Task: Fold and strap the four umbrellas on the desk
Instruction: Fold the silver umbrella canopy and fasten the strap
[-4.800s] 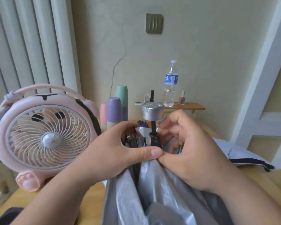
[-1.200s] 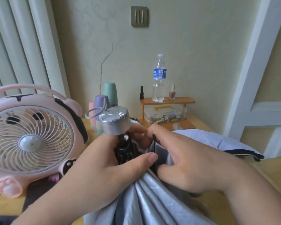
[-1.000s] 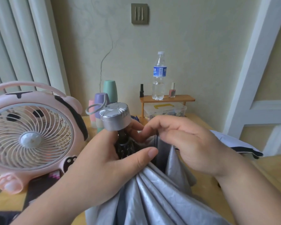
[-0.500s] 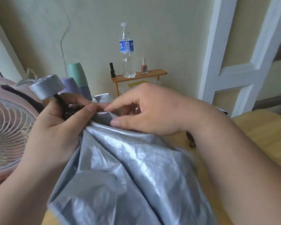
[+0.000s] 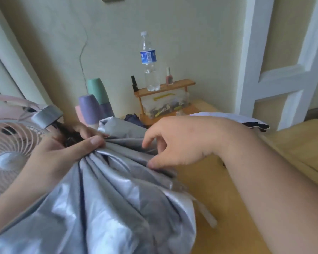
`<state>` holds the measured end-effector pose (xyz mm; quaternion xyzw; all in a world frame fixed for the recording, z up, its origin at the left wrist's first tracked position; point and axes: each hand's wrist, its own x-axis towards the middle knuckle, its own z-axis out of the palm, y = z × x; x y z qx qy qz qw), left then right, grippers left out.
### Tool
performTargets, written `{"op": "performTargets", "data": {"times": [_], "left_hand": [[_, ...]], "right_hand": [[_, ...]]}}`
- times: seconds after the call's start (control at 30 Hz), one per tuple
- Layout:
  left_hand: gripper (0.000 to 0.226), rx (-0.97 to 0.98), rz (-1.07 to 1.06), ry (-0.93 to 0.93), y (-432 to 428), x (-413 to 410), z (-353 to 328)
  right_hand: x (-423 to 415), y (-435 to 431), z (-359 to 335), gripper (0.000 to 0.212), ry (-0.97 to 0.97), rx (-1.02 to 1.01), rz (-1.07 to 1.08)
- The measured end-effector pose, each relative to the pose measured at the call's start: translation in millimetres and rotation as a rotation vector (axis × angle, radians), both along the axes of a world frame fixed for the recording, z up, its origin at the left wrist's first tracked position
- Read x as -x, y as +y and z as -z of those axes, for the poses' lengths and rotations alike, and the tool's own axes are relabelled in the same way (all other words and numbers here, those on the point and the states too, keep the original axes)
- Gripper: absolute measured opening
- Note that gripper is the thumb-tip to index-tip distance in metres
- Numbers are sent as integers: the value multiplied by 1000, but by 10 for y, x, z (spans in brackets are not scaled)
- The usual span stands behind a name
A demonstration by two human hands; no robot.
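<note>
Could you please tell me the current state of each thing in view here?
silver umbrella, collapsed, canopy loose, not strapped.
left hand, grips the gathered canopy.
right hand, fingers relaxed, thumb touching the canopy.
water bottle, upright, capped.
nail polish, upright, capped.
clear box, lid on.
purple cup, upside down.

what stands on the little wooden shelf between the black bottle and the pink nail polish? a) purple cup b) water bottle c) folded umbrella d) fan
b: a clear water bottle with a blue label stands on the wooden shelf, between the black bottle and the pink nail polish.
</note>
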<state>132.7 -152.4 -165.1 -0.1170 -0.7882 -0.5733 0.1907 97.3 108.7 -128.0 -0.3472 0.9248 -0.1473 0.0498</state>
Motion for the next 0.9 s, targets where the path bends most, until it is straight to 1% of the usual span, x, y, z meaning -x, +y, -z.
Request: {"op": "performTargets", "data": {"times": [0.03, 0.1, 0.17, 0.23, 0.33, 0.37, 0.4, 0.43, 0.47, 0.53, 0.57, 0.63, 0.67, 0.73, 0.77, 0.8, 0.83, 0.9], "left_hand": [[13, -34, 33, -2, 113, -49, -45], [19, -17, 4, 41, 332, -145, -119], [24, -27, 16, 24, 379, -124, -113], [30, -43, 48, -29, 475, -123, -171], [29, -152, 142, -145, 585, -52, -283], [27, -151, 199, -184, 626, -17, -324], [20, -119, 251, -207, 675, 13, -358], [10, -63, 288, -218, 711, 56, -381], [6, 3, 307, -220, 749, 90, -397], [12, 115, 302, -211, 815, 154, -414], [19, 176, 284, -200, 832, 193, -411], [35, 382, 232, -174, 849, 247, -447], [49, 525, 186, -169, 844, 281, -473], [92, 811, 96, -151, 844, 313, -547], [105, 937, 66, -150, 870, 289, -583], [109, 1039, 43, -151, 904, 250, -633], [106, 1126, 25, -160, 936, 202, -705], [97, 1204, -16, -196, 957, 56, -919]], "right_hand": [[8, -73, 45, 38, 11, 103, -8], [21, -230, 114, 31, 44, 389, -23], [40, -359, 156, 25, 7, 608, -53], [69, -424, 187, 24, -52, 685, -89], [99, -411, 190, 39, -80, 704, -102], [113, -386, 189, 43, -73, 702, -90], [130, -353, 191, 41, -84, 718, -81], [151, -320, 196, 38, -112, 750, -78], [165, -285, 203, 36, -150, 785, -80], [203, -237, 231, 35, -201, 841, -74], [220, -220, 249, 34, -224, 864, -69], [234, -198, 264, 34, -284, 893, -69], [240, -183, 260, 36, -310, 884, -80], [260, -154, 247, 34, -318, 837, -107], [253, -132, 224, 29, -301, 811, -109], [246, -106, 199, 26, -273, 781, -106], [237, -83, 169, 24, -229, 758, -99], [202, -48, 113, 14, -165, 684, -86]]}}
